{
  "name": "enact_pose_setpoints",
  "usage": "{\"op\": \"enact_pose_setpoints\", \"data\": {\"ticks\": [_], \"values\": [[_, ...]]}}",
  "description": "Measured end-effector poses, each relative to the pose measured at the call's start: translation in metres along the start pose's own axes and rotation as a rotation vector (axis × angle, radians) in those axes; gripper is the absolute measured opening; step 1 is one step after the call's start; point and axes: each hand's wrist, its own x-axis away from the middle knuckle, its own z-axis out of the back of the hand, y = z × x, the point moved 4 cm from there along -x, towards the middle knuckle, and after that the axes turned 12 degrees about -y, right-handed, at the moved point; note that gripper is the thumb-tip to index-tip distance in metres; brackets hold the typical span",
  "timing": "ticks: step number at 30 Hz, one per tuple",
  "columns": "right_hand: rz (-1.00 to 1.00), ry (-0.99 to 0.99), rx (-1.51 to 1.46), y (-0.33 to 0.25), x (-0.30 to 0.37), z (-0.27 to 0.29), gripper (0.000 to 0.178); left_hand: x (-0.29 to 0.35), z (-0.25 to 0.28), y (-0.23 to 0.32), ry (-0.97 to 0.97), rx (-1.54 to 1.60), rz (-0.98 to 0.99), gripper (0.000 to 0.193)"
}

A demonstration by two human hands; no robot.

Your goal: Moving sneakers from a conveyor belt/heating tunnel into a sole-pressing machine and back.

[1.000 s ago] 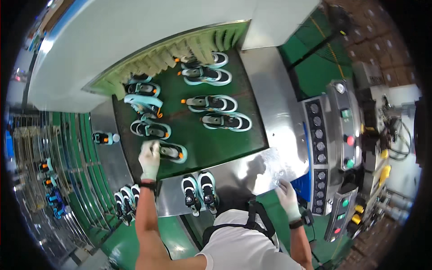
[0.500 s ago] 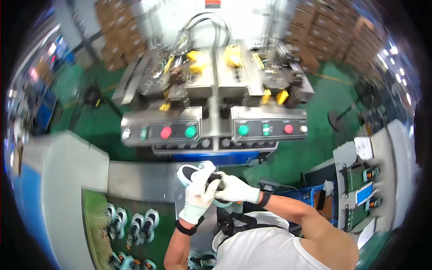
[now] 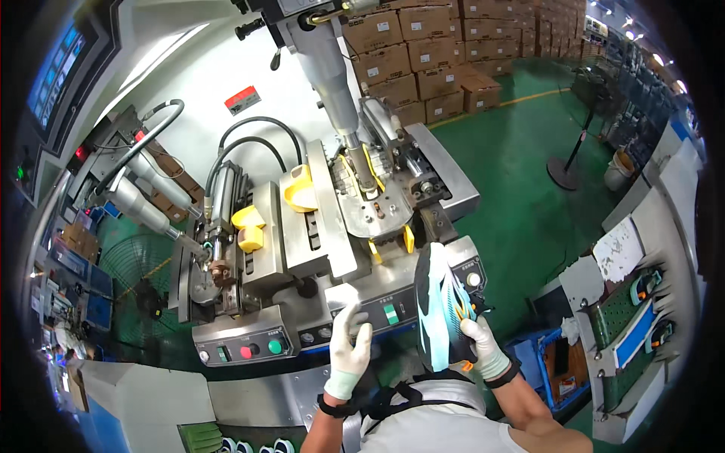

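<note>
My right hand (image 3: 485,347), in a white glove, grips a sneaker (image 3: 444,309) by its lower end. The shoe stands nearly upright, with a white and pale blue sole edge, a dark upper and orange laces. To its left is my left hand (image 3: 350,351), also gloved, raised with fingers apart and touching no shoe. A bright white patch (image 3: 342,297) shows just beyond its fingertips; I cannot tell whether it is a loose piece or glare. Ahead stands a metal press machine (image 3: 385,215) with yellow shoe-shaped pads (image 3: 300,190) and button panels (image 3: 245,343).
Stacked cardboard boxes (image 3: 423,57) line the back. A pedestal fan (image 3: 565,170) stands at the right on the green floor. A conveyor with green trays (image 3: 625,340) runs at the right, near a blue crate (image 3: 566,377). More shoes (image 3: 283,445) sit at the lower left.
My head view has swung right and nearer the machine. Both hands were together on a shoe; now my left hand is off it and my right hand holds a sneaker up at the right.
</note>
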Motion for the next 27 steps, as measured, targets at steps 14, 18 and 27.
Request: {"op": "enact_pose_setpoints", "data": {"ticks": [14, 18, 27], "values": [[0.021, -0.052, -0.157, 0.057, -0.004, -0.013, 0.067, 0.056, 0.029, -0.029, -0.021, -0.079, 0.019, 0.046], [-0.004, -0.064, -0.156, 0.065, 0.0, -0.041, 0.064, 0.075, 0.047, -0.04, 0.006, -0.082, 0.066, 0.046], [-0.006, -0.018, -0.187, 0.091, 0.01, -0.069, 0.055, 0.111, 0.072, -0.067, 0.051, 0.004, 0.12, 0.049]]}}
